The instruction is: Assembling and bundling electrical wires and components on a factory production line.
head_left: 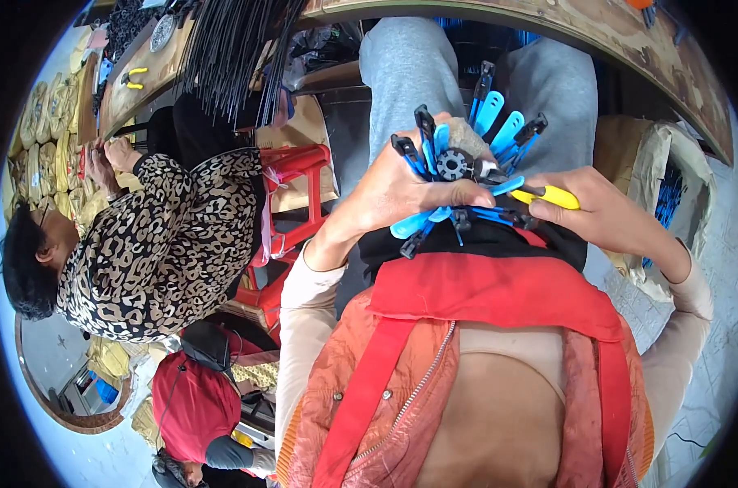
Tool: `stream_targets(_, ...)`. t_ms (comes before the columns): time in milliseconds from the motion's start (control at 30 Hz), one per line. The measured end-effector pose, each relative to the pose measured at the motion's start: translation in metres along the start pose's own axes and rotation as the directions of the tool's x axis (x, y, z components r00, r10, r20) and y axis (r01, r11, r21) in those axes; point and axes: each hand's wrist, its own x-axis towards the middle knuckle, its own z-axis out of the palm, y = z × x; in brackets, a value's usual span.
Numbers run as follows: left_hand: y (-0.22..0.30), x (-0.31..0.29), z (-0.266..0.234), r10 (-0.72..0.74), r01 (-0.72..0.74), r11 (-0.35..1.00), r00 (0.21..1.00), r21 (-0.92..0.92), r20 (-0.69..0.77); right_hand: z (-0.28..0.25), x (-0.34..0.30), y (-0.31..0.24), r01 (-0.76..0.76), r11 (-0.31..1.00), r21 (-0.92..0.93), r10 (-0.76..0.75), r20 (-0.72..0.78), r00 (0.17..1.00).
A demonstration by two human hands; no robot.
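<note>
Above my lap, my left hand [393,191] is closed around a cluster of blue strips with black end pieces, its thumb across the front. The strips spread outward around a dark notched round hub [452,165] in the middle. Some blue strips [489,114] point away from me, others toward my red apron. My right hand [589,203] grips yellow-handled pliers [554,197]. The metal jaws reach in beside the hub, close to my left thumb; what they bite on, if anything, is too small to tell.
A wooden table [548,12] curves across the far side, with long black rods [239,49] hanging over its edge. At right stands a paper-lined container [686,187] with blue pieces inside. A person in a patterned top [165,236] sits at left beside a red stool [300,195]; another person is lower left.
</note>
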Motion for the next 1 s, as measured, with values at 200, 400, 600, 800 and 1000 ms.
stream_targets(200, 0.006, -0.012, -0.005, -0.105, 0.103, 0.993, 0.993, -0.052, -0.048, 0.002, 0.006, -0.016, -0.163, 0.881, 0.444, 0.086, 0.190, 0.978)
stream_targets(400, -0.015, -0.007, -0.007, -0.058, 0.059, 0.996, 0.998, -0.070, 0.018, 0.001, 0.013, -0.005, -0.342, 0.802, 0.490, 0.151, 0.387, 0.909)
stream_targets(600, 0.000, 0.003, -0.004, -0.008, 0.006, 0.994, 1.000, 0.113, 0.017, -0.041, 0.002, -0.061, -0.496, 0.868, -0.029, 0.489, 0.230, 0.842)
stream_targets(800, -0.030, -0.005, -0.017, 0.107, -0.224, 0.913, 0.938, -0.341, -0.330, -0.012, 0.027, -0.023, 0.009, 1.000, -0.029, -0.013, -0.134, 0.991)
stream_targets(1000, 0.026, -0.014, -0.058, 0.179, -0.384, 0.894, 0.779, -0.232, -0.601, -0.070, 0.014, 0.078, -0.195, 0.829, -0.524, -0.344, -0.753, 0.561)
